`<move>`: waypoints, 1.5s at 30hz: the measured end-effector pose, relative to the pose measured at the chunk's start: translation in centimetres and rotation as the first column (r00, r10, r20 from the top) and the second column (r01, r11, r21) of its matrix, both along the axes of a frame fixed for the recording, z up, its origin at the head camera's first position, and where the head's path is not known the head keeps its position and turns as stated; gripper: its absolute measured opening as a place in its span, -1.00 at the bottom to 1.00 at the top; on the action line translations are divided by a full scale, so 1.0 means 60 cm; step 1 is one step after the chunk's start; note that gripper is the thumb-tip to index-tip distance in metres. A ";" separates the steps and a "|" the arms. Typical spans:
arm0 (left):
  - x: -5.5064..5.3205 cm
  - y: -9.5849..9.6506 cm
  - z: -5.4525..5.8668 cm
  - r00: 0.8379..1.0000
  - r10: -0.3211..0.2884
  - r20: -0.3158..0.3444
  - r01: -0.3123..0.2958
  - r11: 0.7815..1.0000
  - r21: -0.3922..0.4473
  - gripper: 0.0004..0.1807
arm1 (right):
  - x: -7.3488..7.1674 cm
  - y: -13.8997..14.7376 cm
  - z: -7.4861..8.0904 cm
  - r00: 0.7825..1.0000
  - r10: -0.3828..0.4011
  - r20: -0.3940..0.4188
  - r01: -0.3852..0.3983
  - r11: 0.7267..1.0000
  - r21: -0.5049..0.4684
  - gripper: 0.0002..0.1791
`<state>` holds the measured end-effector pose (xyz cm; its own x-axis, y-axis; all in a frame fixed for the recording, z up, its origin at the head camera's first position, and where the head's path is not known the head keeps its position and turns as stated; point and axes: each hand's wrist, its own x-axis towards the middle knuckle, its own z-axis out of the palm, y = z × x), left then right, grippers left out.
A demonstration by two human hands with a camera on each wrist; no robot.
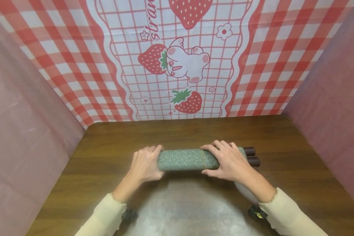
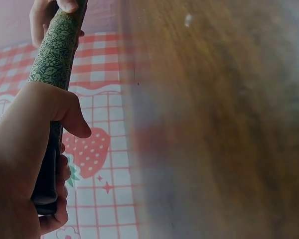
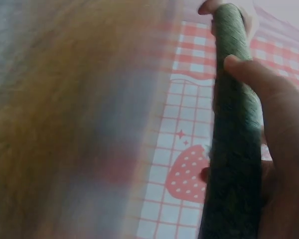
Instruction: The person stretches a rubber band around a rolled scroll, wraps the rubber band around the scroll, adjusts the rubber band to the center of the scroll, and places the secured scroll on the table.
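Observation:
A rolled scroll [image 1: 181, 160] with a green floral cover lies sideways between both hands in the head view. Two dark brown roller ends [image 1: 253, 161] stick out at its right. My left hand [image 1: 146, 164] grips the scroll's left end, and in the left wrist view its fingers [image 2: 63, 169] curl round a dark end piece [image 2: 46, 186]. Nearer the right end, my right hand [image 1: 227, 160] holds the scroll from above, thumb on the near side and fingers on the far side. The right palm hides part of the cover.
Beneath the hands is a brown wooden table [image 1: 121, 134] with a shiny patch near the front. A strawberry-printed checked cloth [image 1: 224, 65] hangs behind it. Pink cloth walls [image 1: 23, 124] flank both sides. Small dark devices [image 1: 257, 212] sit at the wrists.

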<state>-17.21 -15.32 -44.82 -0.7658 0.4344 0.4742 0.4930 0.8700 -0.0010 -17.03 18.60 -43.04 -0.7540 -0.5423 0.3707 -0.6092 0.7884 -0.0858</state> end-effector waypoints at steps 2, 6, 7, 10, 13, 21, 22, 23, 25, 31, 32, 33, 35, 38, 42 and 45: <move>0.002 -0.001 -0.002 1.000 0.003 -0.001 -0.003 1.000 -0.002 -0.27 | 0.001 0.001 0.003 1.000 0.008 0.028 -0.008 1.000 0.001 -0.11; 0.004 -0.004 -0.004 1.000 0.002 -0.016 -0.002 1.000 -0.005 -0.25 | 0.002 0.001 0.006 0.998 0.035 0.061 -0.035 0.999 -0.004 -0.15; 0.004 -0.005 -0.003 1.000 0.001 -0.022 -0.001 1.000 -0.006 -0.25 | 0.002 0.001 0.007 0.997 0.041 0.066 -0.041 0.999 -0.008 -0.16; 0.004 -0.006 0.000 0.999 -0.008 -0.041 0.008 1.000 -0.012 -0.26 | 0.002 0.000 0.007 0.997 0.047 0.063 -0.047 0.999 -0.016 -0.17; 0.003 -0.008 0.005 0.998 -0.016 -0.056 0.015 1.000 -0.018 -0.26 | 0.002 -0.001 0.006 0.998 0.051 0.036 -0.050 0.999 -0.017 -0.16; 0.005 -0.009 0.012 0.996 -0.013 -0.091 0.007 0.998 -0.058 -0.25 | 0.005 -0.006 -0.001 0.998 0.062 -0.016 -0.063 0.998 -0.030 -0.14; 0.005 -0.008 0.012 0.996 -0.013 -0.093 0.007 0.998 -0.060 -0.25 | 0.005 -0.006 -0.002 0.998 0.061 -0.021 -0.062 0.998 -0.031 -0.14; 0.005 -0.008 0.012 0.995 -0.013 -0.095 0.007 0.998 -0.060 -0.25 | 0.006 -0.006 -0.003 0.998 0.060 -0.026 -0.061 0.998 -0.032 -0.14; 0.006 -0.007 0.012 0.995 -0.014 -0.098 0.008 0.998 -0.057 -0.24 | 0.006 -0.006 -0.003 0.998 0.058 -0.034 -0.059 0.998 -0.033 -0.14; 0.008 -0.003 0.011 0.995 -0.011 -0.095 0.006 0.999 -0.053 -0.22 | 0.006 -0.006 -0.004 0.998 0.044 -0.050 -0.046 0.998 -0.034 -0.13; 0.008 -0.002 0.011 0.995 -0.010 -0.095 0.005 0.998 -0.055 -0.21 | 0.006 -0.006 -0.004 0.998 0.040 -0.049 -0.042 0.999 -0.033 -0.12; 0.008 -0.002 0.011 0.995 -0.010 -0.097 0.004 0.998 -0.056 -0.22 | 0.006 -0.006 -0.004 0.998 0.036 -0.045 -0.038 0.999 -0.033 -0.12; 0.008 -0.002 0.011 0.995 -0.009 -0.101 0.003 0.998 -0.060 -0.21 | 0.007 -0.005 -0.002 0.999 0.028 -0.026 -0.029 0.999 -0.029 -0.12; 0.008 -0.002 0.012 0.995 -0.011 -0.104 0.004 0.998 -0.068 -0.22 | 0.010 -0.005 0.004 1.000 0.019 0.001 -0.019 1.000 -0.010 -0.09; 0.010 -0.002 0.021 0.998 0.000 -0.065 -0.004 0.998 -0.062 -0.22 | 0.015 -0.006 0.013 1.000 0.022 -0.008 -0.022 1.000 0.000 -0.08; 0.012 -0.002 0.031 1.000 0.015 -0.009 -0.015 0.999 -0.041 -0.22 | 0.015 -0.007 0.014 0.999 0.028 -0.043 -0.029 0.999 -0.017 -0.10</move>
